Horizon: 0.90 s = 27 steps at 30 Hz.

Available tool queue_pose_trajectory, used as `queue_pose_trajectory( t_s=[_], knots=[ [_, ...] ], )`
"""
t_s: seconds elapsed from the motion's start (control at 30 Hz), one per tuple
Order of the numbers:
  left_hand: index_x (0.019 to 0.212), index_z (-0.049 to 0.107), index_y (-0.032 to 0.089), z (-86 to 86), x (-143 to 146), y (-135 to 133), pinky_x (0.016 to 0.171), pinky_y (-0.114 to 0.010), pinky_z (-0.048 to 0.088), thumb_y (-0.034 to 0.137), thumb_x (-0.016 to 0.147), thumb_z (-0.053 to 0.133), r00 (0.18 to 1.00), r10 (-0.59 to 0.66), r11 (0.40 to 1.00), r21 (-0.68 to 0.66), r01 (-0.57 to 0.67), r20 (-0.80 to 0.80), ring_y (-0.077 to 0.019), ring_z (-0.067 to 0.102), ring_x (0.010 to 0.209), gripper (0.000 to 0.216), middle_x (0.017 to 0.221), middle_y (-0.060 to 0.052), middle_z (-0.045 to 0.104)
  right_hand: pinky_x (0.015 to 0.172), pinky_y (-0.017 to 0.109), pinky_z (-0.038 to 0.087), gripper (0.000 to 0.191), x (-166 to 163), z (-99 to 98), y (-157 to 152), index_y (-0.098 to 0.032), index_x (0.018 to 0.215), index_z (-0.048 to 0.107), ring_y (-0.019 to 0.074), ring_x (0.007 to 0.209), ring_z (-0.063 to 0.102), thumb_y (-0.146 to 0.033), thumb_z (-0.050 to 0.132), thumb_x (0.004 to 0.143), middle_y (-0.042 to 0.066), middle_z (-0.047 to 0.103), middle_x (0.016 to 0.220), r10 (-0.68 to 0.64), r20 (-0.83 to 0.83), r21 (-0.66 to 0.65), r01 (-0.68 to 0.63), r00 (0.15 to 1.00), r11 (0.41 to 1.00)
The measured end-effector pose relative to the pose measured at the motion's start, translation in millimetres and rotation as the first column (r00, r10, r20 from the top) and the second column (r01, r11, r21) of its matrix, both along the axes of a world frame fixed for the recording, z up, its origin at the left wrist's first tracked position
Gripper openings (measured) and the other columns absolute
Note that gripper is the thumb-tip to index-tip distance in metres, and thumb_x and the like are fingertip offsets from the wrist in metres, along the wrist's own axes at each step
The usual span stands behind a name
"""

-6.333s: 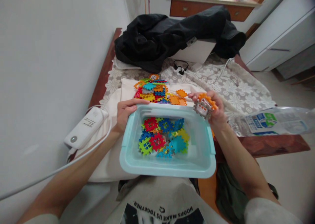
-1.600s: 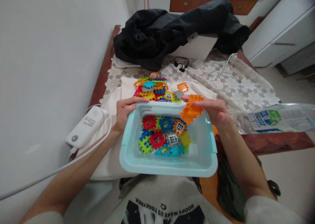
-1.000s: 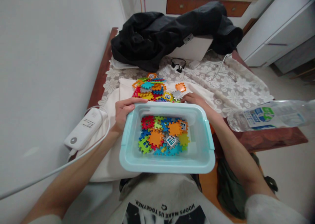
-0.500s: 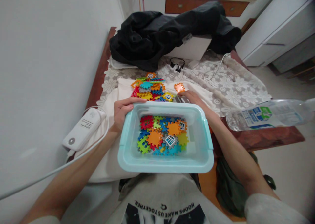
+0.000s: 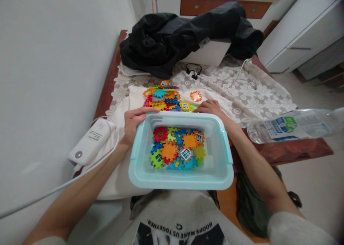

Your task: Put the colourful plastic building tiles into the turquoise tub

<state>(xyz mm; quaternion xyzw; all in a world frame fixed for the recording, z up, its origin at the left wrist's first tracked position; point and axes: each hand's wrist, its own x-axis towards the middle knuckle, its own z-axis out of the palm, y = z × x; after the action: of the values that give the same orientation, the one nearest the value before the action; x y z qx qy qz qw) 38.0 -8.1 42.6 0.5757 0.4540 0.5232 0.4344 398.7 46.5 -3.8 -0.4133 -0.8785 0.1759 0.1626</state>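
A light blue plastic tub (image 5: pixel 177 182) rests on my lap against the table's edge and holds several colourful interlocking toy tiles (image 5: pixel 177 148). My left hand (image 5: pixel 134 121) grips the tub's far left corner, thumb over the rim. My right hand (image 5: pixel 211 108) reaches past the far rim, its fingers curled down at the near right edge of a pile of more tiles (image 5: pixel 163 98) on a white cloth (image 5: pixel 120 110). What the fingers cover is hidden. A single orange tile (image 5: pixel 195 96) lies just beyond that hand.
A clear water bottle (image 5: pixel 292 126) lies on its side at the table's right edge. A white boxy device (image 5: pixel 90 141) with a cable sits at the left. A black jacket (image 5: pixel 182 37) and black earphones (image 5: pixel 194 71) lie farther back on the lace tablecloth (image 5: pixel 258 94).
My right hand dropped orange tiles into the tub, then went back over the far rim to the pile. A grey tile by its fingertips is now hidden under the hand.
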Motion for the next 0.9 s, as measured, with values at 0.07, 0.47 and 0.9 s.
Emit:
queue_pose_trajectory(
  t_s=[0.07,0.47,0.9],
  knots=[
    [0.09,0.09,0.017,-0.3,0.0,0.0,0.059,-0.033,0.045,0.034,0.078,0.064,1.0,-0.01,1.0,-0.012,0.01,0.007,-0.0207,0.062,0.065,0.033,0.082,-0.01,0.083,0.109,0.058,0.043,0.027,3.5,6.3,-2.0,-0.032,0.12,0.084,0.0368,0.117,0.062,-0.041,0.07,0.1,0.012,0.076,0.116,-0.002,0.016,-0.016,0.002,1.0,1.0],
    [0.09,0.092,0.018,-2.8,-0.4,1.4,0.059,-0.029,0.047,0.03,0.079,0.065,0.999,-0.028,0.999,0.023,0.026,0.047,-0.0196,0.066,0.068,0.032,0.083,-0.008,0.085,0.112,0.052,0.054,0.035,26.1,28.3,-4.7,-0.021,0.118,0.077,0.0361,0.122,0.068,-0.04,0.071,0.09,0.017,0.071,0.129,0.004,-0.039,-0.31,-0.016,0.999,0.95],
    [0.089,0.092,0.019,1.1,1.4,1.0,0.059,-0.03,0.045,0.029,0.077,0.063,1.0,-0.006,1.0,0.029,0.005,0.016,-0.0211,0.066,0.07,0.033,0.084,-0.009,0.086,0.073,0.035,0.052,0.03,20.4,25.0,-2.5,-0.023,0.104,0.072,0.0208,0.081,0.064,-0.046,0.082,0.087,0.005,0.073,0.093,-0.21,-0.296,-0.434,0.065,0.932,0.899]
  ],
)
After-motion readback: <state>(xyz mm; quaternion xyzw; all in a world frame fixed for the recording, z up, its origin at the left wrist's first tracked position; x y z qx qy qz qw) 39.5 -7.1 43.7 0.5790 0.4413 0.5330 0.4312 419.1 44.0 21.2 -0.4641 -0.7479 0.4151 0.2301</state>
